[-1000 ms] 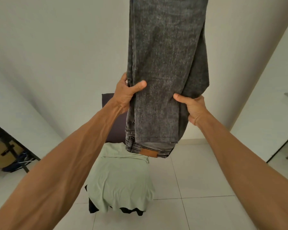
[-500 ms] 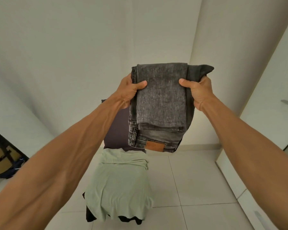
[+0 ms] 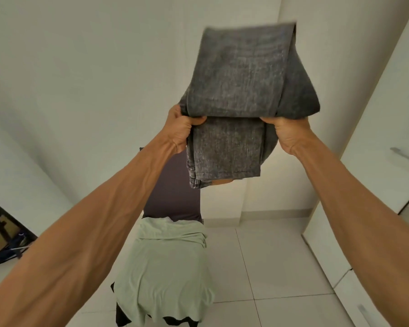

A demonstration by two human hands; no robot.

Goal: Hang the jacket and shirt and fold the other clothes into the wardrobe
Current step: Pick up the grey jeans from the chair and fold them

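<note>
I hold a pair of dark grey jeans in the air in front of me, folded over on itself. My left hand grips its left edge and my right hand grips its right edge, both at the fold line. One part of the jeans stands blurred above my hands, the other hangs below. Under them a pale green garment is draped over a chair with a dark purple back. A black garment peeks out beneath the green one.
White wardrobe doors with a metal handle stand at the right. White walls meet in a corner ahead. The floor has pale tiles. At the far left, a dark stand and bags sit on the floor.
The long hanging jeans were folded in half a second ago, then held folded; now the upper part stands above my hands again. My view has tilted and my hands sit lower on the cloth.
</note>
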